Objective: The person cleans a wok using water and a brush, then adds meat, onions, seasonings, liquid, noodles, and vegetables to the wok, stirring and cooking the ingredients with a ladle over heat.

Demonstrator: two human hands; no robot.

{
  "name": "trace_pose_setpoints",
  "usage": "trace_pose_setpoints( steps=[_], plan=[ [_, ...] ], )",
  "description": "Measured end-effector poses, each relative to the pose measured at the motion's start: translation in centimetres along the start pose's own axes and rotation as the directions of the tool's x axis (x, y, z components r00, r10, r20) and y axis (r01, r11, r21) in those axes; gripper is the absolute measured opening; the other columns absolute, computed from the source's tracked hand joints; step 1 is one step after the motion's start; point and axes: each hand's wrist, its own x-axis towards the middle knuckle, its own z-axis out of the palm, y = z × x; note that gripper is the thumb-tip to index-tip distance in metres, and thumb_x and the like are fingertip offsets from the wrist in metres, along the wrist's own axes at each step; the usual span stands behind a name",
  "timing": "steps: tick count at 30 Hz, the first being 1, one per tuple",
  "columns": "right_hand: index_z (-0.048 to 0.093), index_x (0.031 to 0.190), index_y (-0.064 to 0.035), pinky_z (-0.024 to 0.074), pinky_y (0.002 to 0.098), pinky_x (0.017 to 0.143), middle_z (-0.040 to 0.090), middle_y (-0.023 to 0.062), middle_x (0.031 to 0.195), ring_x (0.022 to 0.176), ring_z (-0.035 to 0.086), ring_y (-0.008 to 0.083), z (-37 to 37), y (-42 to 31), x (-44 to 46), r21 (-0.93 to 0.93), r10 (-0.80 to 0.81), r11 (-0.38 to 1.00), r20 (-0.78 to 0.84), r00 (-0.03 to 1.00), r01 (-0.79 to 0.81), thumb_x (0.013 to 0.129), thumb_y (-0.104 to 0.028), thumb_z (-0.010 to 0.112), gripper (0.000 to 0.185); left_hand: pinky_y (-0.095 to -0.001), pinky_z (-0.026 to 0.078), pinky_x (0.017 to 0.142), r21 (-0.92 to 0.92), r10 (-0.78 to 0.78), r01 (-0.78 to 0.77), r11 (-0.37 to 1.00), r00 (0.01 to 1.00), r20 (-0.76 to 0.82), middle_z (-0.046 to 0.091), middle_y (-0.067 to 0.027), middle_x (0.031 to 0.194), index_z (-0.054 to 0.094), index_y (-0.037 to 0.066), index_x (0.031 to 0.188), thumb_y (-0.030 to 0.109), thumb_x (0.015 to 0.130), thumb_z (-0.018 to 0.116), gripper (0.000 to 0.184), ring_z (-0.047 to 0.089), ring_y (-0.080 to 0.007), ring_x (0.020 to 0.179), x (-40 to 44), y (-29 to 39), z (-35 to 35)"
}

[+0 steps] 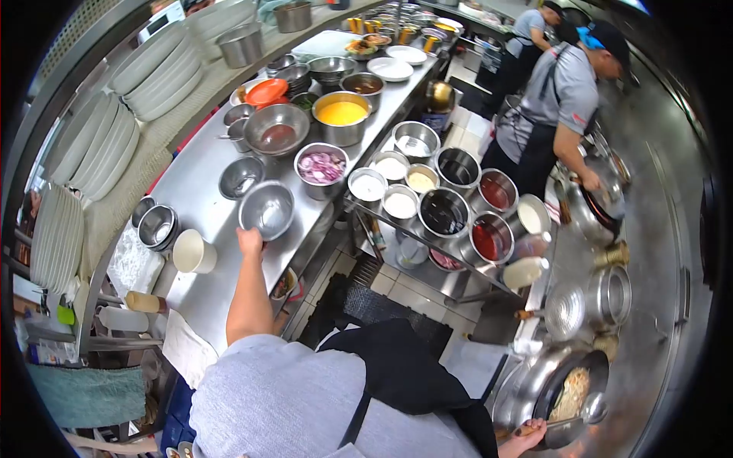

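My left hand [250,241] is closed on the near rim of a metal mixing bowl [267,211] at the front edge of the steel counter. The bowl tilts slightly, and I see no food in it. Beside it are a smaller metal bowl [241,177] and a steel pot of sliced red onion [321,166]. At the lower right, my right hand [530,437] grips the handle of a ladle [594,410]. The ladle's head lies at a wok [519,385], next to pale cooked food [572,393]. Part of the right forearm is hidden.
A pot of yellow liquid [342,114] stands farther along the counter. Several containers of sauces and powders, including a dark one [443,213], crowd a cart across the aisle. Stacked plates [57,237] fill the left shelf. A co-worker [538,114] stands at the stove on the right.
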Motion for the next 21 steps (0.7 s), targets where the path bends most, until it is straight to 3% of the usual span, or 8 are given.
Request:
trace_pose_setpoints(
  steps=[2,3,4,6,7,10,14,21],
  plan=[
    [0.046,0.059,-0.0125,0.035,0.0376,0.044,0.042,0.0029,0.053,0.05,0.042,0.0215,3.8,1.3,0.0,-0.009,0.114,0.993,-0.188,0.976,-0.118,0.082,-0.022,0.054,0.026,-0.0428,0.055,0.053,0.16,-0.08,0.06,0.985,0.989,0.122,0.059,-0.0281,0.105,0.04,-0.005,0.127,0.015,0.088,0.057,0.047,0.068,-0.0345,0.073,2.9,0.6,-1.4],
    [0.047,0.06,-0.0129,0.0339,0.0355,0.042,0.041,0.0026,0.053,0.049,0.041,0.0208,4.3,2.2,1.0,-0.01,0.113,0.993,-0.151,0.982,-0.116,0.081,-0.027,0.055,0.026,-0.0445,0.055,0.065,0.5,0.29,-0.2,0.843,0.951,-0.108,0.06,-0.0276,0.107,0.041,-0.005,0.13,0.018,0.087,0.06,0.052,0.066,-0.036,0.083,2.2,3.1,-1.7],
    [0.048,0.063,-0.0119,0.0355,0.0358,0.042,0.043,0.0051,0.054,0.05,0.043,0.0219,3.7,3.3,3.3,-0.018,0.12,0.992,-0.213,0.97,-0.127,0.081,-0.027,0.054,0.024,-0.0461,0.054,0.078,0.808,0.663,-0.281,0.519,0.729,-0.172,0.061,-0.0271,0.108,0.041,-0.005,0.134,0.021,0.086,0.062,0.058,0.065,-0.0375,0.093,2.7,5.6,-1.6],
    [0.044,0.07,-0.0129,0.0438,0.0252,0.045,0.046,-0.0022,0.061,0.05,0.046,0.0111,8.3,6.3,1.6,0.042,-0.176,0.983,-0.096,0.98,0.18,0.096,-0.016,0.048,0.026,-0.0434,0.047,0.093,0.54,0.773,-0.629,0.559,0.632,-0.064,0.062,-0.0229,0.11,0.049,-0.001,0.132,0.023,0.086,0.065,0.054,0.06,-0.0367,0.105,7.9,10.1,0.3],
    [0.045,0.072,-0.0115,0.0453,0.0276,0.047,0.049,0.0008,0.061,0.051,0.048,0.0149,9.7,6.0,1.4,-0.041,0.001,0.999,-0.08,0.997,-0.004,0.095,-0.016,0.047,0.024,-0.0426,0.048,0.09,0.379,0.755,-0.713,0.589,0.653,0.056,0.064,-0.0207,0.106,0.054,-0.001,0.125,0.022,0.086,0.065,0.046,0.062,-0.0357,0.101,9.0,13.5,1.7],
    [0.045,0.072,-0.011,0.0458,0.0282,0.046,0.05,0.0025,0.061,0.05,0.05,0.0177,12.9,8.5,2.2,-0.03,-0.158,0.987,-0.238,0.958,0.155,0.096,-0.017,0.044,0.025,-0.0439,0.05,0.084,0.024,0.693,-0.733,0.679,0.652,0.309,0.068,-0.0175,0.098,0.065,0.001,0.108,0.022,0.087,0.064,0.029,0.065,-0.0345,0.091,12.3,22.4,9.7],
    [0.046,0.071,-0.0116,0.046,0.0282,0.041,0.049,0.0017,0.059,0.049,0.054,0.0189,14.4,8.2,-1.3,-0.137,-0.047,0.99,-0.179,0.983,0.022,0.098,-0.019,0.039,0.029,-0.0452,0.053,0.082,0.293,0.537,-0.81,0.509,0.564,0.627,0.068,-0.0219,0.109,0.069,0.002,0.103,0.024,0.088,0.061,0.028,0.066,-0.0387,0.099,20.3,29.9,24.1],
    [0.044,0.067,-0.0131,0.0428,0.0271,0.035,0.046,-0.0003,0.057,0.05,0.054,0.0164,20.5,7.3,-10.6,-0.145,-0.049,0.989,-0.195,0.98,0.021,0.101,-0.023,0.036,0.036,-0.0427,0.051,0.096,0.653,0.319,-0.605,0.455,0.795,0.515,0.063,-0.0188,0.125,0.067,0.003,0.117,0.021,0.093,0.054,0.033,0.062,-0.0321,0.117,29.6,29.4,37.9]
  ],
)
